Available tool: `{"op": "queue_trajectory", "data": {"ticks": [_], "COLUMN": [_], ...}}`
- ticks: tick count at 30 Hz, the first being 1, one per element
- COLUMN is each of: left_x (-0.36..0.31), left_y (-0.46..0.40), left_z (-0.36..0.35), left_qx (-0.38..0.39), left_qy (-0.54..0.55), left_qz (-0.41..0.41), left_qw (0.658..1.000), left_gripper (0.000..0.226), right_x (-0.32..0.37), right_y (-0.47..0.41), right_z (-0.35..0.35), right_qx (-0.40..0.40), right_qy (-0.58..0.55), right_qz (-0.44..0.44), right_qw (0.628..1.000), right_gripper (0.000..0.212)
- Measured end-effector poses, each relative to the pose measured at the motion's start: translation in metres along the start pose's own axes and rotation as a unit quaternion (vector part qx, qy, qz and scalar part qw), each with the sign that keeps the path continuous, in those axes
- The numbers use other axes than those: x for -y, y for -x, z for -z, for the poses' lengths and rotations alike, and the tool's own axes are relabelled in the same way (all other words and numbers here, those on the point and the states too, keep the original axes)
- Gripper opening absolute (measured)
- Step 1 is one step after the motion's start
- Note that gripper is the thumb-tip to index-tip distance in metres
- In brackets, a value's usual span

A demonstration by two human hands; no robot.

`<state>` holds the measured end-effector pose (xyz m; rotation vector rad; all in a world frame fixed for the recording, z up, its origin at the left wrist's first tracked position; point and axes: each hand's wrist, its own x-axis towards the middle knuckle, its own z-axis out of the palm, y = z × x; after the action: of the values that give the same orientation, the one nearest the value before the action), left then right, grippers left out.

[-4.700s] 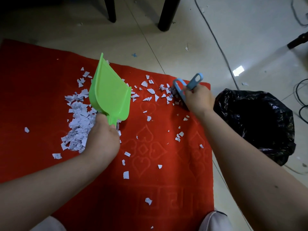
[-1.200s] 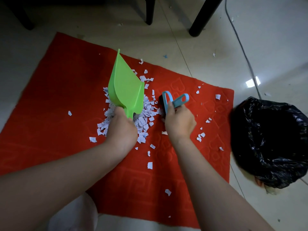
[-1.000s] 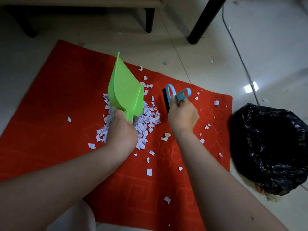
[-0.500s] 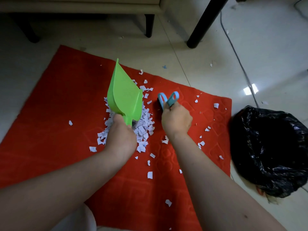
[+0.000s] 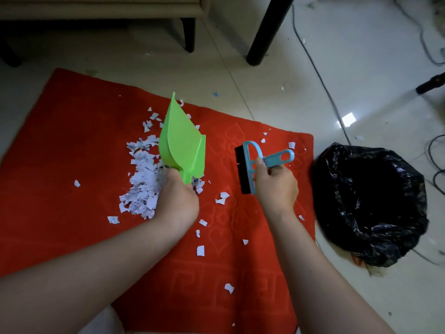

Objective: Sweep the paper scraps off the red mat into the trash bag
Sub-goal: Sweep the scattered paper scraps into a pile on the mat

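Note:
A red mat (image 5: 62, 145) lies on the tiled floor. White paper scraps (image 5: 144, 179) are heaped left of centre, with stray bits scattered across the mat. My left hand (image 5: 177, 202) grips the handle of a green dustpan (image 5: 181, 144), which stands on edge against the heap. My right hand (image 5: 277, 186) holds a blue brush (image 5: 250, 165) with black bristles, lifted right of the dustpan, bristles facing left. A black trash bag (image 5: 368, 203) sits open on the floor just off the mat's right edge.
Dark furniture legs (image 5: 267, 32) stand beyond the mat's far edge, with a sofa base at the top left. Cables (image 5: 320, 75) run across the floor at the right. A few scraps lie on the tiles.
My right hand has pulled the brush away to the right of the dustpan, opening a gap of bare mat. The dustpan stays by the heap.

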<state>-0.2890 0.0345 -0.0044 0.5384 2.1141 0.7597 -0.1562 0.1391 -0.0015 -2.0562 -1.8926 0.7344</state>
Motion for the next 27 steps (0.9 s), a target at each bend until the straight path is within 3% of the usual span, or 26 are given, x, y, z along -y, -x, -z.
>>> {"op": "queue_trajectory", "data": {"ticks": [8,13,21,27], "left_x": [-0.009,-0.011,-0.007,-0.005], "left_y": [0.009,0.015,0.02,0.018], "left_z": [-0.029,-0.036,-0.044,-0.038], "left_qx": [0.036,0.062,0.101,0.101], "left_qy": [-0.009,-0.048,-0.074,-0.078], "left_qz": [-0.013,-0.032,-0.036,-0.035], "left_qw": [0.999,0.996,0.991,0.991], "left_gripper": [0.023,0.02,0.03,0.028], "right_x": [-0.075,-0.1,-0.096,-0.083], "right_y": [0.001,0.009,0.01,0.004], "right_z": [0.053,0.059,0.042,0.045], "right_qx": [-0.104,-0.105,-0.024,-0.11], "right_qy": [0.087,0.133,0.015,0.053], "right_qz": [-0.106,-0.141,-0.152,-0.149], "right_qw": [0.985,0.975,0.988,0.981], "right_gripper": [0.044,0.043,0.044,0.039]}}
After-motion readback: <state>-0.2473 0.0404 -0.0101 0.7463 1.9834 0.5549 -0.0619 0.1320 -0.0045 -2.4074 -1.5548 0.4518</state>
